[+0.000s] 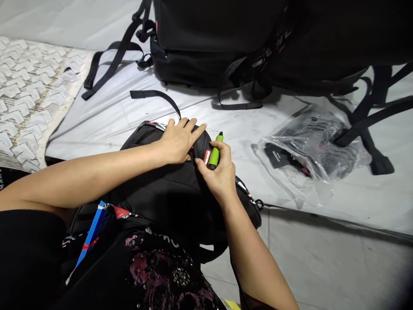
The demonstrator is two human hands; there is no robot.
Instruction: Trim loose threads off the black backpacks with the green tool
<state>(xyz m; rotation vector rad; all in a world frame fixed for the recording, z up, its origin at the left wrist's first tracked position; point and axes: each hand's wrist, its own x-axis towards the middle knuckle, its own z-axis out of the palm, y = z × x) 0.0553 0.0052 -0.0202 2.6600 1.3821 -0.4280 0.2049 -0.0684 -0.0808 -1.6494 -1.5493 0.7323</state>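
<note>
A black backpack (167, 185) lies against my body at the edge of the white-covered table. My left hand (179, 142) presses on its upper part, fingers spread, with the thumb tip by a seam or opening I cannot make out. Just to the right, my right hand (221, 172) is closed around a short bright green tube with black ends (215, 151), its narrow black tip pointing up. The thumb of that hand touches the bag fabric beside a small red and white label (207, 156). A loose black strap (158, 93) sticks out beyond the bag.
Large black bags (216, 38) with hanging straps stand at the back of the table (232, 122). A clear plastic bag (309, 150) with dark items lies at right. White cut pieces (26, 94) cover a surface at left. A blue strip (92, 232) hangs near my body.
</note>
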